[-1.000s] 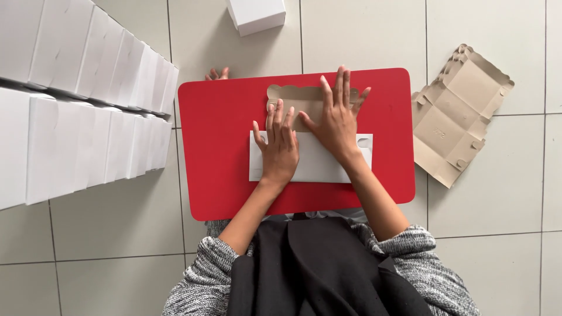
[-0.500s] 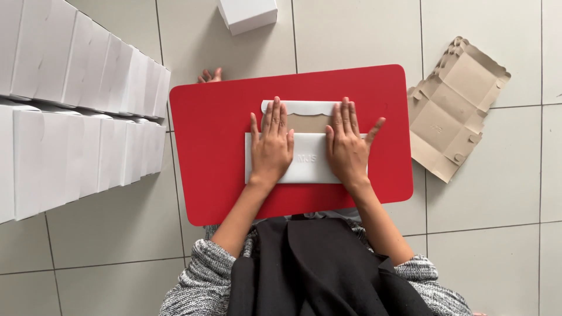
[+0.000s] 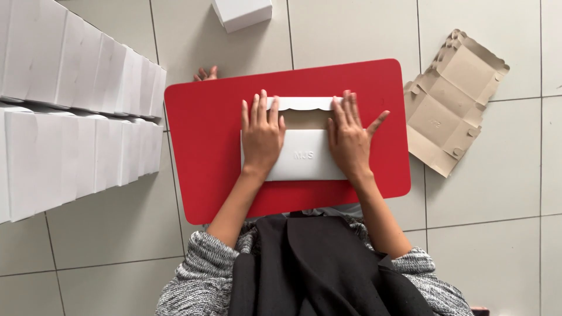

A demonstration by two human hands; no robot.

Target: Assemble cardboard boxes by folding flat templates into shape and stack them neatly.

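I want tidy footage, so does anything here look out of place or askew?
Mostly orderly. Both hands, left hand and right hand, press a white scalloped-edge cardboard box blank squarely on the red board. Only the unfolded brown cardboard blank lies askew on the tiled floor.

My left hand [image 3: 261,136] and my right hand [image 3: 349,140] lie flat, fingers spread, on a white cardboard box [image 3: 304,155] that sits on the red surface [image 3: 205,146]. The box's scalloped flap [image 3: 301,103] points away from me, with brown cardboard showing just below it between my hands. To my right, an unfolded brown box blank [image 3: 453,99] lies on the tiled floor [image 3: 497,205]. To my left stand rows of white boxes [image 3: 70,117], and one more white box [image 3: 241,11] sits beyond the surface.
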